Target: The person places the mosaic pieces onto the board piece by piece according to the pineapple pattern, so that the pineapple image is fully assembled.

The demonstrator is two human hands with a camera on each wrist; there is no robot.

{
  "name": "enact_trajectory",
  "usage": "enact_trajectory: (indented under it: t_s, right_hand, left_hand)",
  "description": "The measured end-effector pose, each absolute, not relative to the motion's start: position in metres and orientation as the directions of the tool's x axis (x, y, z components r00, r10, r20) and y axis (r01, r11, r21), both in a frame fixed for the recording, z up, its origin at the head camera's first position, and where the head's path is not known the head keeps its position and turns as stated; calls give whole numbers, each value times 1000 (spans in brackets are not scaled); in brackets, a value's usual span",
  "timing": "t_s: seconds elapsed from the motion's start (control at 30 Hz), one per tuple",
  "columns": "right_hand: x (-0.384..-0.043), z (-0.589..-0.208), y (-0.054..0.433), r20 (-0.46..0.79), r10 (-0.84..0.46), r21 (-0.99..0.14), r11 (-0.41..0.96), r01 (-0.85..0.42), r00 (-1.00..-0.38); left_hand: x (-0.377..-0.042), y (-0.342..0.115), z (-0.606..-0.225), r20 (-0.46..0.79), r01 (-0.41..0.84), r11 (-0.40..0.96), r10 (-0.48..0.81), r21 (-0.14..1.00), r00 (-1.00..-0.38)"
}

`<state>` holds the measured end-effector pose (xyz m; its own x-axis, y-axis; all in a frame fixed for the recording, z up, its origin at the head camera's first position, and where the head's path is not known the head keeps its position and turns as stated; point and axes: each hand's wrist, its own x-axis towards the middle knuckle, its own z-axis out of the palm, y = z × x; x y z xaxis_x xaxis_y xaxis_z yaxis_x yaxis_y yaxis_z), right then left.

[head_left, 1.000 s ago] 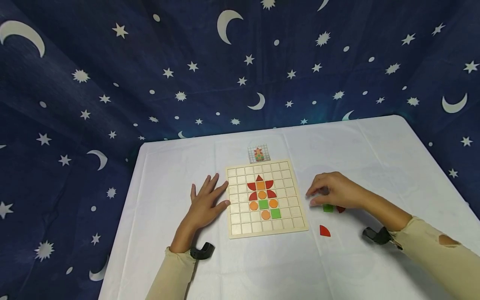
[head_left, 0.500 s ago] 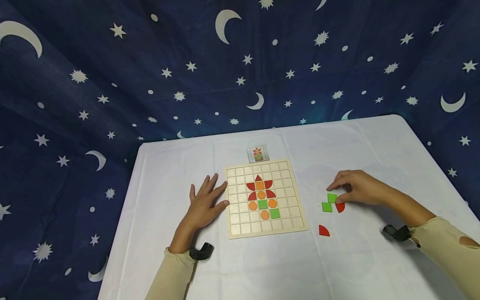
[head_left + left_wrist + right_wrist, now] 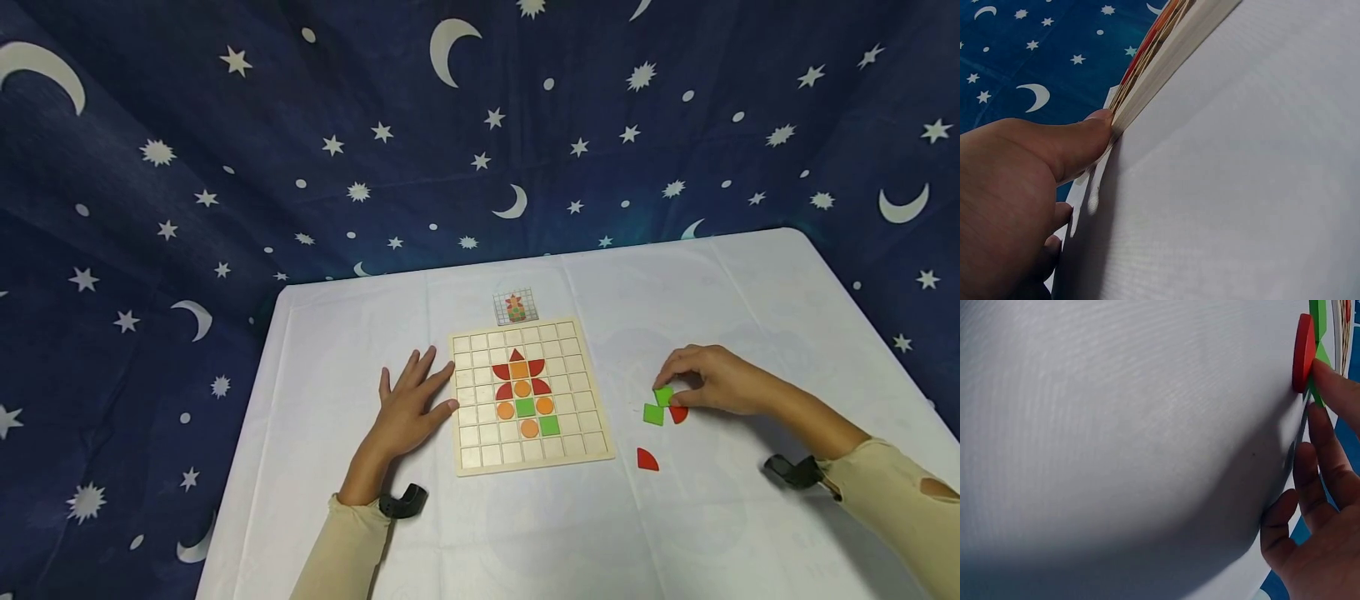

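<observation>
My right hand pinches a green square tile between thumb and fingers, right of the board. A second green square tile lies just below it. Beside the thumb is a red quarter-circle tile, which the right wrist view shows edge-on as a red piece. My left hand rests with spread fingers at the left edge of the wooden grid board; its thumb touches the board's side in the left wrist view. Red, orange and green tiles form a figure on the board.
Above the board lies a small pattern card with a similar coloured figure. Another red quarter-circle tile lies alone, nearer the front. The white cloth-covered table ends at a dark blue curtain with moons and stars.
My right hand has moved right, away from the board to the loose tiles, and its fingers have closed on the upper green tile. My left hand has stayed in place.
</observation>
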<state>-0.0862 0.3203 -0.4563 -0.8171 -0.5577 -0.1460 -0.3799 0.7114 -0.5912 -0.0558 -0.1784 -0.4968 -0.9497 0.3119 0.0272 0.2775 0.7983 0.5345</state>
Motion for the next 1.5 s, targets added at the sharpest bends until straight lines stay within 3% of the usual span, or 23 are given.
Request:
enact_trajectory:
  t_s: [0.33, 0.97, 1.37, 1.5]
  right_hand:
    - [-86, -456, 310, -118, -529, -726, 623, -290, -840]
    - [-81, -459, 218, -265, -522, -898, 439, 11, -811]
    - [-75, -458, 156, -210, -538, -901, 431, -52, -817]
    - [-73, -458, 140, -153, -543, -878, 458, -138, -826]
  left_hand:
    - [-57, -178, -500, 40, 284, 801, 311, 528, -950]
    - [-57, -179, -501, 46, 288, 802, 311, 524, -949]
    - [-57, -179, -498, 21, 273, 806, 308, 526, -951]
    - [-57, -179, -498, 23, 275, 804, 310, 528, -951]
